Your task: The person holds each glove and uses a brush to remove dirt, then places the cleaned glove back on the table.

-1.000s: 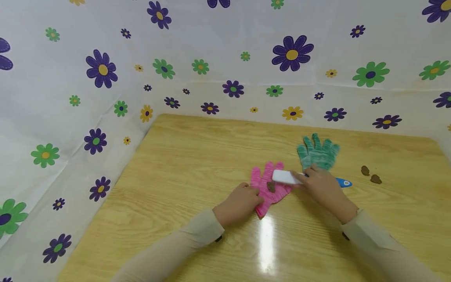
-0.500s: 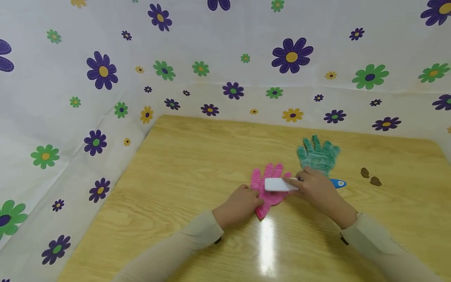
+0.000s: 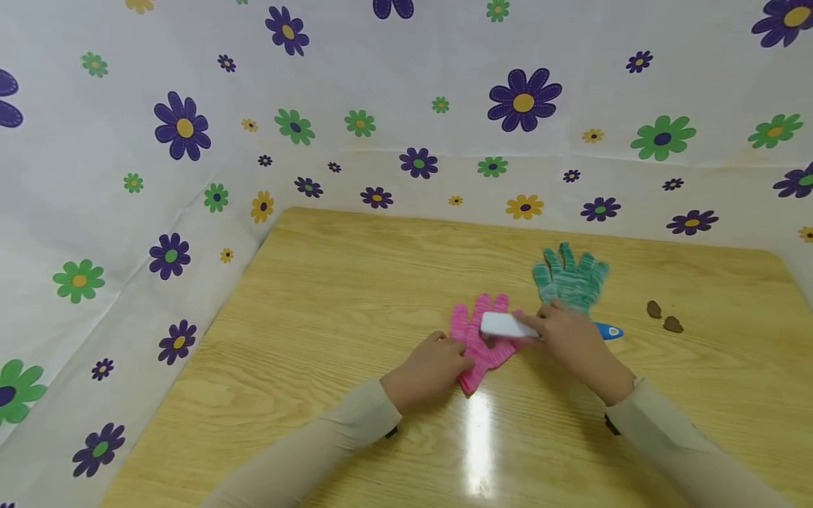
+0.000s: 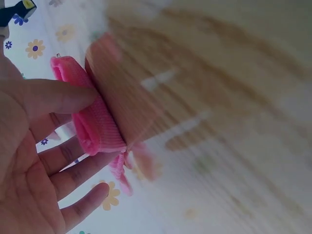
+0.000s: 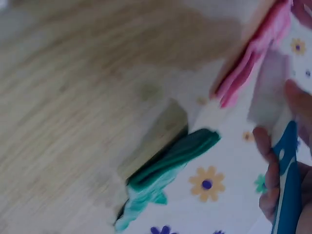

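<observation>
A pink knitted glove (image 3: 473, 346) lies on the table, its fingers pointing away from me. My left hand (image 3: 428, 370) pinches its left edge near the cuff; the left wrist view shows the thumb (image 4: 63, 97) over the pink fabric and fingers beneath. My right hand (image 3: 574, 346) grips a brush by its blue-and-white handle (image 5: 287, 180). The brush's white head (image 3: 504, 325) is over the pink glove's palm, and its underside is hidden. Only a trace of brown shows below the head. Just beyond my right hand lies a green knitted glove (image 3: 571, 279), its cuff partly covered.
Two small brown lumps (image 3: 654, 309) sit on the wooden table (image 3: 330, 282) to the right of the green glove. A white cloth with printed flowers (image 3: 381, 85) hangs behind the table and along its left side.
The brush in my right hand moved left over the brown lump on the pink glove, then slightly back right and away from me. My left hand stays on the glove.
</observation>
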`<state>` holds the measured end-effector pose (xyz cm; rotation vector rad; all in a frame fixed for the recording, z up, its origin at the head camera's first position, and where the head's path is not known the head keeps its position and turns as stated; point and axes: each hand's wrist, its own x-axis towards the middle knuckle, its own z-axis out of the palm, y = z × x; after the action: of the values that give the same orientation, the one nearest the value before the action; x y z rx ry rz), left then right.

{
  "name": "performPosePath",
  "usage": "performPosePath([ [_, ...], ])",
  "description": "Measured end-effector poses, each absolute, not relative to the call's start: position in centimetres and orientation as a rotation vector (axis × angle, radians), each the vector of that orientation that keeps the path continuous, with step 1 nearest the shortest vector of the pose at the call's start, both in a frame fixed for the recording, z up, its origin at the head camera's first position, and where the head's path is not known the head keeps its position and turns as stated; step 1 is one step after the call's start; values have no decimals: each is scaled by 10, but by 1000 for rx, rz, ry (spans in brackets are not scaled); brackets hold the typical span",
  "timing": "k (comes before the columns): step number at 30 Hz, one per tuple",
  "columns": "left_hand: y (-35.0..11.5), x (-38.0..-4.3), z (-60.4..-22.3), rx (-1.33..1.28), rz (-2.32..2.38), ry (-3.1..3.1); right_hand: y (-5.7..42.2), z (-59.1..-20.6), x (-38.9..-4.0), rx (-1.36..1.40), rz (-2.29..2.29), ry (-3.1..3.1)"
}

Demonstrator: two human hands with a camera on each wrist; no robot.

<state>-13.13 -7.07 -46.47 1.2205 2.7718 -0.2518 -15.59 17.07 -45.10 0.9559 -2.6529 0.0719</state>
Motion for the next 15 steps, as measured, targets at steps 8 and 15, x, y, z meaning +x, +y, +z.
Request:
performPosePath([
  [8, -73, -135, -474, 1194, -90, 2748, 165, -451, -147, 997, 66, -2656],
  [15, -73, -136, -474, 1193, -99, 2740, 170, -449, -147, 932, 77, -2631],
])
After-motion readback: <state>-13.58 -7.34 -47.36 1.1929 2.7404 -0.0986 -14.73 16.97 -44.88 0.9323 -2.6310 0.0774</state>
